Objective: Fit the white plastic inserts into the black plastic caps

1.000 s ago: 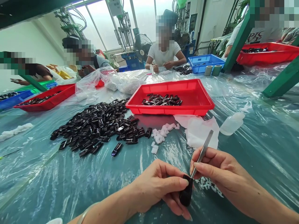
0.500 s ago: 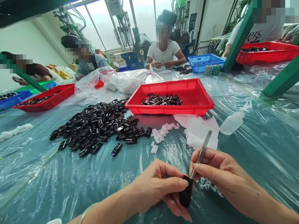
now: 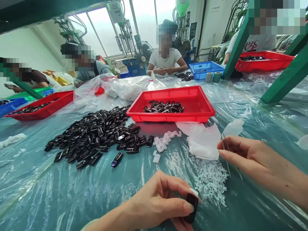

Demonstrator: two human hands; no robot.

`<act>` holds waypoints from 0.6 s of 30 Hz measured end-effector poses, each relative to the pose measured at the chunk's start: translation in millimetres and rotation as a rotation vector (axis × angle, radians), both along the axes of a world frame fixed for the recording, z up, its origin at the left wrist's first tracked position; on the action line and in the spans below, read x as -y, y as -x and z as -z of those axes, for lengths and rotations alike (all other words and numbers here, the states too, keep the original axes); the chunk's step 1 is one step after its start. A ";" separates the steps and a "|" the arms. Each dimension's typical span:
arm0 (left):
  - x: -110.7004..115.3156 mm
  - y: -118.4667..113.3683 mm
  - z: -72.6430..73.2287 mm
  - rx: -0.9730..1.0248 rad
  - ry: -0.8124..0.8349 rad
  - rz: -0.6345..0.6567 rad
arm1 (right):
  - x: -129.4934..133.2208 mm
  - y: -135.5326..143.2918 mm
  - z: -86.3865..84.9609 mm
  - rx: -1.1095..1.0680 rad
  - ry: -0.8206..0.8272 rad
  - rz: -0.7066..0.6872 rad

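Fingers [image 3: 176,208] of the left hand [image 3: 156,200] pinch a black plastic piece [image 3: 192,208] above the worktop [image 3: 101,192], near small white pieces [image 3: 211,183]; those of the right hand [image 3: 252,157] hold slender metal tweezers [image 3: 228,168], prongs apart.

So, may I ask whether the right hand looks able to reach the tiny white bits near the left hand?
Probably yes: the right hand holds tweezers with their tips down close beside the white bits, and nothing appears to block the way.
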State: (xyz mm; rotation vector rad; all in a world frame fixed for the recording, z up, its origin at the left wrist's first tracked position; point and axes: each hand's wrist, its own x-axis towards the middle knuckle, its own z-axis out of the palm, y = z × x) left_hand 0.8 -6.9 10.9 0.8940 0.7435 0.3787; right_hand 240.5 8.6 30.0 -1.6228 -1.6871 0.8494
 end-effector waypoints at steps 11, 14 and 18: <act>2.5 -1.1 -7.1 -0.112 -0.503 0.069 | 6.0 -15.6 23.8 0.766 -0.342 -0.001; 0.9 -0.7 -8.2 -0.135 -0.606 0.057 | 12.8 1.1 10.6 0.579 -0.427 -0.202; 0.8 0.4 -7.1 -0.165 -0.680 0.045 | 25.8 24.2 1.3 0.235 -0.267 -0.523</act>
